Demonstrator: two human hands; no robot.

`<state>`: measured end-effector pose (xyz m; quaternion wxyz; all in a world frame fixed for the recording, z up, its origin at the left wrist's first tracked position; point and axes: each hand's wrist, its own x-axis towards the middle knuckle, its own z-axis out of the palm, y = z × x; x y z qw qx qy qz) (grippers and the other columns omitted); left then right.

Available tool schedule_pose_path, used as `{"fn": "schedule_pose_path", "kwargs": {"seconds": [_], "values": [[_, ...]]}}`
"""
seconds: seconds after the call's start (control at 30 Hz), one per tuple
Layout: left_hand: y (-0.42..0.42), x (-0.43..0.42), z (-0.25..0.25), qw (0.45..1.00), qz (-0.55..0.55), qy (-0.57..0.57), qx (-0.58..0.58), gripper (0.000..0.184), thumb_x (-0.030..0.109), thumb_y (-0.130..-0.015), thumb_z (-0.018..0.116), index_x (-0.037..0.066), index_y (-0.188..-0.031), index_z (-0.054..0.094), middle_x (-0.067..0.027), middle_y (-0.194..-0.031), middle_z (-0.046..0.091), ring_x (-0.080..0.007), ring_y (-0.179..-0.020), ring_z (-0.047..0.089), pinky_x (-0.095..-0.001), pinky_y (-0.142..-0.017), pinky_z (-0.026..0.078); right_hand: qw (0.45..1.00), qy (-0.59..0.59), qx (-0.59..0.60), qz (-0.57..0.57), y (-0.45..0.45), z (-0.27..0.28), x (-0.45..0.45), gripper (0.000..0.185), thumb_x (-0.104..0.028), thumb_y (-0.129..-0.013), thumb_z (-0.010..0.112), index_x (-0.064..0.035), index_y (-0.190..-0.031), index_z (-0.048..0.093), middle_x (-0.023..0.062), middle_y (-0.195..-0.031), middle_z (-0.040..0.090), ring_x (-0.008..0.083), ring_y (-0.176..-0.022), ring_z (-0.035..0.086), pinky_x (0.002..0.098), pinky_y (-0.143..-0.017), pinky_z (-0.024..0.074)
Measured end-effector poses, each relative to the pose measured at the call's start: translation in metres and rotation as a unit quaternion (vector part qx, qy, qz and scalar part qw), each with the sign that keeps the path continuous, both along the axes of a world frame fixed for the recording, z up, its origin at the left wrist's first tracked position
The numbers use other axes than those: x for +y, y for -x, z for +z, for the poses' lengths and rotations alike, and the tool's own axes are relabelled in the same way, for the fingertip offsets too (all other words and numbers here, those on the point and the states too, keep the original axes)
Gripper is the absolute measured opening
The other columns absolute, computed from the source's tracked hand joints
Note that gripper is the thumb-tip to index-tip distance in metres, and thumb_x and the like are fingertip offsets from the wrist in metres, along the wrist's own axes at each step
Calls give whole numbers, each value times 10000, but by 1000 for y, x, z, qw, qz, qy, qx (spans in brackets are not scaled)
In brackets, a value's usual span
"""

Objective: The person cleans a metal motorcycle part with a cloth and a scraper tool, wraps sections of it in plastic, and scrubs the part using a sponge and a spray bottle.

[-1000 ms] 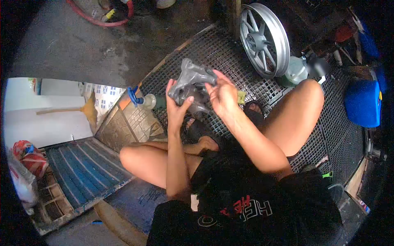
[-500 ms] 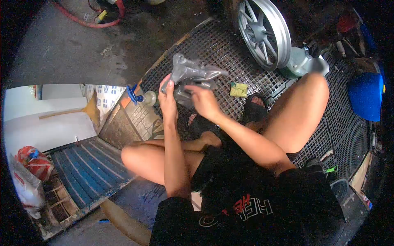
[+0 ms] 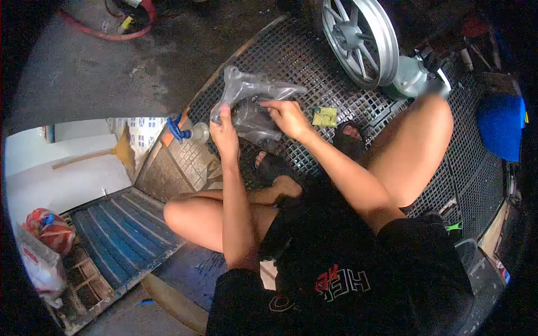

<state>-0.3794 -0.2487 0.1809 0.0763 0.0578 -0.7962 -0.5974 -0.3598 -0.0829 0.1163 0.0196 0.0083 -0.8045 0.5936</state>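
Observation:
A grey metal part (image 3: 241,88) with several arms is held above the black grating, tilted. My left hand (image 3: 225,136) is closed around its lower left end, with the thumb on top. My right hand (image 3: 288,119) is at the part's inner right side, its fingers pressed together and a finger pointing left into the part. Whether those fingers pinch something small cannot be made out. Right of my right hand, a yellow-green sponge (image 3: 325,117) lies on the grating.
A silver spoked wheel (image 3: 358,42) stands at the upper right, beside a pale green container (image 3: 408,78). A spray bottle with a blue trigger (image 3: 197,132) is left of my left hand. A blue jug (image 3: 500,126) stands far right. Black grating (image 3: 330,73) covers the floor.
The metal part has turned in my left hand, its arms now pointing right. My right hand has let go of its right end and moved to its inner side. The view has shifted slightly.

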Motion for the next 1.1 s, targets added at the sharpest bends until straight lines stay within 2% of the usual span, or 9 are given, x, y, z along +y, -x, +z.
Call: {"fn": "schedule_pose_path", "kwargs": {"seconds": [0.07,0.17,0.2,0.33,0.43,0.67,0.8,0.9,1.1], "values": [[2,-1,-2,1000,6,13,7,423,343,-990,555,-63,-1055,656,-50,-936,647,-138,-838,548,-313,-773,458,999,24,39,30,5,-9,-8,325,-5,-855,592,-105,-1144,701,166,-1048,707,283,-975,695,356,-867,530],[3,-1,-3,1000,7,-2,-4,411,340,-989,562,-56,-1057,654,-52,-952,649,-140,-846,550,-314,-779,458,985,20,-12,171,9,-23,-3,330,-11,-858,609,-108,-1161,696,136,-1124,698,269,-1043,678,356,-917,519],[3,-2,-2,1000,7,-12,-10,407,339,-989,565,-53,-1058,653,-54,-961,651,-141,-852,553,-314,-784,458,976,55,109,180,10,-51,-1,338,-14,-864,602,-113,-1176,690,120,-1176,679,262,-1107,653,365,-965,500],[4,1,-6,999,31,-18,18,383,328,-991,567,-41,-1058,646,-64,-997,655,-146,-888,560,-319,-812,454,978,-95,26,184,3,-41,12,394,37,-866,547,-117,-1206,675,102,-1235,653,265,-1182,606,373,-1012,470],[4,-4,-11,999,35,-23,-21,379,324,-991,567,-42,-1055,642,-72,-1012,657,-153,-906,563,-326,-828,452,975,30,30,218,3,-32,8,422,38,-861,531,-111,-1236,651,96,-1274,631,277,-1202,588,378,-1027,457],[8,-7,-12,999,41,14,-11,403,333,-986,573,-60,-1050,636,-74,-986,652,-155,-886,559,-323,-821,447,987,-52,35,149,-7,-70,13,525,51,-819,497,-142,-1297,596,114,-1302,602,329,-1172,588,396,-1018,463],[3,-4,-7,998,56,30,-21,419,344,-985,573,-64,-1060,638,-75,-978,650,-161,-881,560,-332,-815,450,979,-116,-116,124,-5,-80,10,522,40,-815,503,-139,-1298,592,157,-1296,595,351,-1165,586,421,-1025,456],[2,-5,-7,998,50,2,-25,431,356,-980,580,-61,-1074,637,-75,-991,651,-159,-886,563,-330,-814,456,986,-103,42,120,-4,-97,-8,534,25,-808,510,-131,-1315,577,190,-1269,600,365,-1155,587,428,-1030,450],[-1,3,-2,995,89,-10,-36,443,372,-966,601,-53,-1089,634,-79,-1027,657,-165,-925,581,-323,-840,464,981,-143,-7,130,-2,-94,6,537,33,-802,504,-132,-1307,582,194,-1250,604,374,-1117,600,438,-970,489]]}}
